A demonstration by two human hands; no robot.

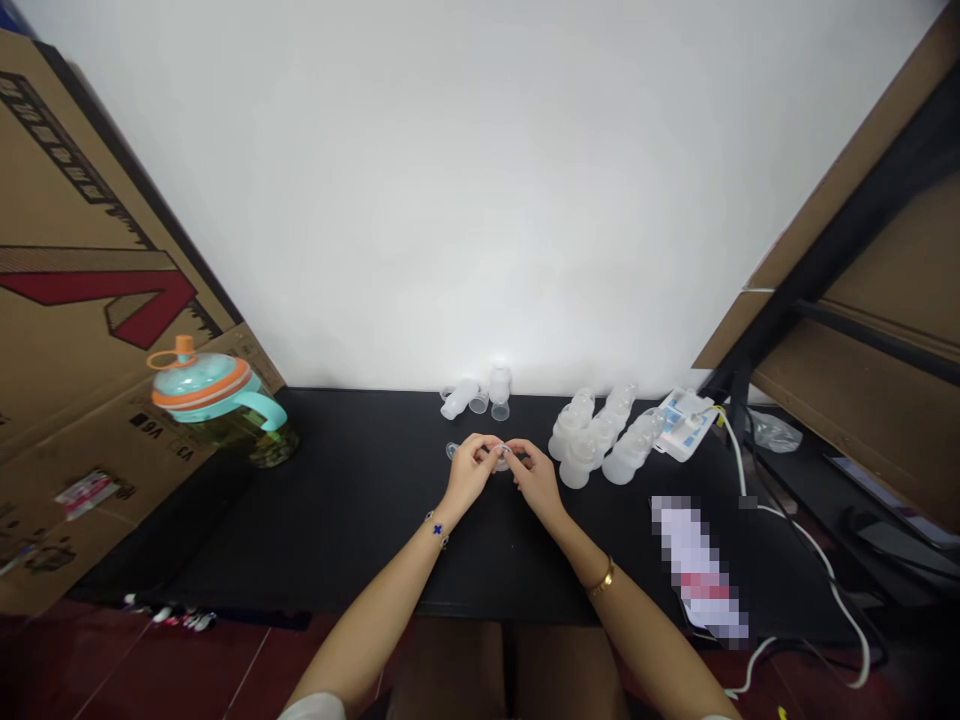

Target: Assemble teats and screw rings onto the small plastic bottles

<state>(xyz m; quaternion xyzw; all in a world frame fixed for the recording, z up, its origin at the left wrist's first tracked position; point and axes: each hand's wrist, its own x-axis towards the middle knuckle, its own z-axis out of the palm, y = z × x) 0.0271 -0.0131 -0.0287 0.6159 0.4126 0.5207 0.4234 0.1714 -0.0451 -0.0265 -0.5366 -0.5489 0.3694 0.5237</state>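
Both hands are closed in a pinch at the middle of the black tabletop (337, 520), the left hand (469, 472) and the right hand (536, 475) meeting over a small clear plastic piece (501, 456), most of it hidden by the fingers. Holding it between the fingertips of both hands appears to give fine control of something small. The left forearm (382, 590) and right forearm (630, 610) angle inward from the bottom of the frame, drawing the wrists together. A clear round piece (451, 451) lies just beside the left hand. Beyond the hands, translucent plastic bottles (592, 435) stand clustered right of center, apparently grouped to keep like parts together, while a small clear cup (478, 402) sits near the far edge. At the left, a teal-lidded jug (214, 390) stands well apart.
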